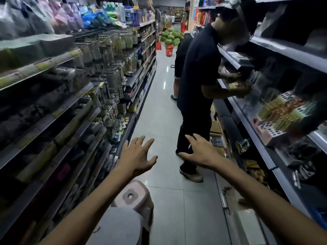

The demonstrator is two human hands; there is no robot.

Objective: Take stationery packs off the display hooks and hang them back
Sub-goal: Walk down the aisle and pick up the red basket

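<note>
— Grey-looking, blurred; found the stationery packs [115, 75] hanging on display hooks [92, 35], left of centre. Judged nothing taken yet.
— Held anything?
— No. Saw left hand [137, 156] and right hand [200, 152] spread wide, fingers splayed, at lower centre above the floor [159, 106], touching nothing, well apart from the packs.
— Left to do?
— Seemingly everything: taking off, hanging back.

Dim shop aisle [169, 110], glossy tiled floor [185, 200]
</note>
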